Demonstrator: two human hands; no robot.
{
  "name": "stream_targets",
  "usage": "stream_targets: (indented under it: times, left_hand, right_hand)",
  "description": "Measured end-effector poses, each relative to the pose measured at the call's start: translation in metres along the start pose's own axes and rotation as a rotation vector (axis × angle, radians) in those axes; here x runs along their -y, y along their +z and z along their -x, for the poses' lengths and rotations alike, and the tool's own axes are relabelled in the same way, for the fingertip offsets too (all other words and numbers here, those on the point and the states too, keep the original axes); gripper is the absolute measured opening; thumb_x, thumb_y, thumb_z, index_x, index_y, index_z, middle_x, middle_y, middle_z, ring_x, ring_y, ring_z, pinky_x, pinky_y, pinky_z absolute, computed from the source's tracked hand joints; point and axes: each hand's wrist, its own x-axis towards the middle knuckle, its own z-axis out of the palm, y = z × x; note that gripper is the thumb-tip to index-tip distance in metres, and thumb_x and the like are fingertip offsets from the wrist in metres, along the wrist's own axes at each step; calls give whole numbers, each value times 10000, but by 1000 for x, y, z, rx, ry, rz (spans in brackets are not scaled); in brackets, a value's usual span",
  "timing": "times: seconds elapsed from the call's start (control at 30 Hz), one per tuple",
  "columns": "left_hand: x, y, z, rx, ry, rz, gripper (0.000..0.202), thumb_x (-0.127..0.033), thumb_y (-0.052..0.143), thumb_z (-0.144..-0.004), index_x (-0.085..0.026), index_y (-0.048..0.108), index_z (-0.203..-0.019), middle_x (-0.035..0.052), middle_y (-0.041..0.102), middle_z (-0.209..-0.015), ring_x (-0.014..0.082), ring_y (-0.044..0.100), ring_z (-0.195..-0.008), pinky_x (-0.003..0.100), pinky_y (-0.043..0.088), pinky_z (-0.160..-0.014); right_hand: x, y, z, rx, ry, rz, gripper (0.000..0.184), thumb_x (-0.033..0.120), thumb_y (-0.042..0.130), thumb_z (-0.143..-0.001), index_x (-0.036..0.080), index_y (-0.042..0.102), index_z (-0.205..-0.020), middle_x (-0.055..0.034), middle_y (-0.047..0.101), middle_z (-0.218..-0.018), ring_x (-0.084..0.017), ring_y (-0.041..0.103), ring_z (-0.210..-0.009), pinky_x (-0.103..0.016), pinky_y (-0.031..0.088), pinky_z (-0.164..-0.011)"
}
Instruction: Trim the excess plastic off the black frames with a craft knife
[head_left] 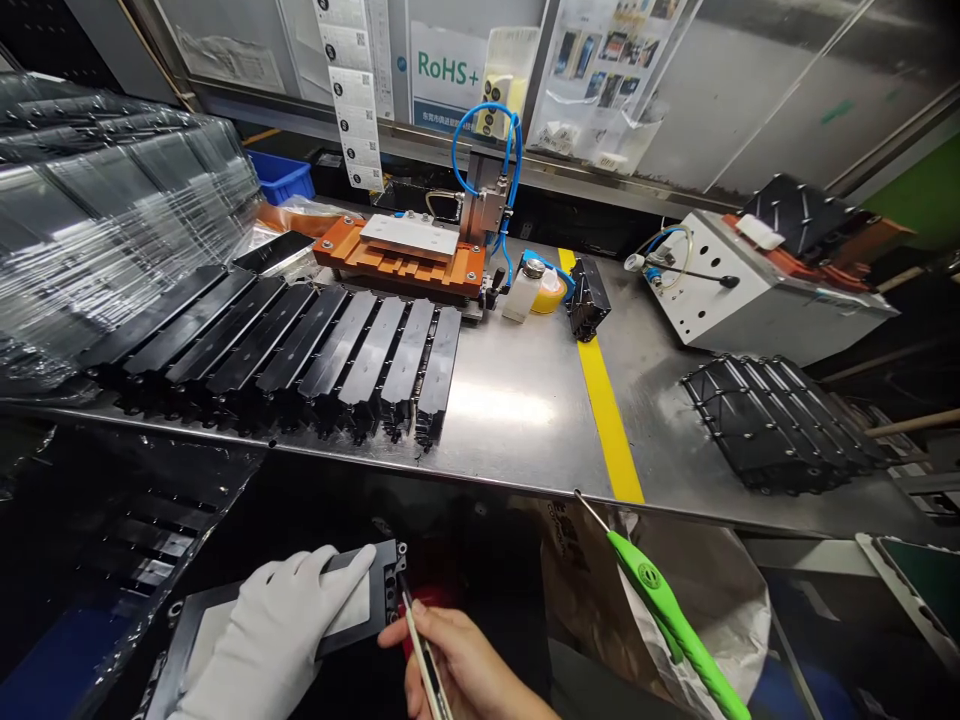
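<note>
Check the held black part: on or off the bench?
Off: the gloved left hand holds the part in front of the bench.

A shiny metal bench (517, 430) carries black parts and fixtures.
On the left, a row of slim black casings (300, 340) lies side by side, next to plastic-wrapped stacks (150, 195); behind sits an orange fixture (346, 246). Near the middle are a pale bottle (520, 293) and a yellow roll (551, 295); one black block (589, 298) stands on a yellow stripe (609, 420). Rightward, a grey box (750, 295) sits behind a ribbed black group (780, 425).
</note>
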Motion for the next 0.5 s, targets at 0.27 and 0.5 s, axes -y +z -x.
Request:
stream_targets:
  times: [0.27, 0.5]
  left_hand:
    - [6, -5, -3, 255, -51, 137, 890, 64, 445, -723, -376, 419, -1496, 128, 671, -1317, 290, 632, -1162, 482, 457, -986]
    - [5, -15, -7, 306, -20, 99, 909, 82, 404, -713, -388, 430, -1490, 135, 666, -1329, 303, 636, -1161, 505, 460, -980]
  right_hand:
    - [15, -38, 8, -513, -658, 1306, 326, 447, 546, -1002, 423, 648, -1310, -71, 616, -942, -252, 557, -870, -411, 455, -782]
    - [20, -43, 3, -545, -886, 1530, 365, 327, 674, -949, 368, 645, -1311, -52, 624, -898, -216, 546, -797, -343, 412, -708]
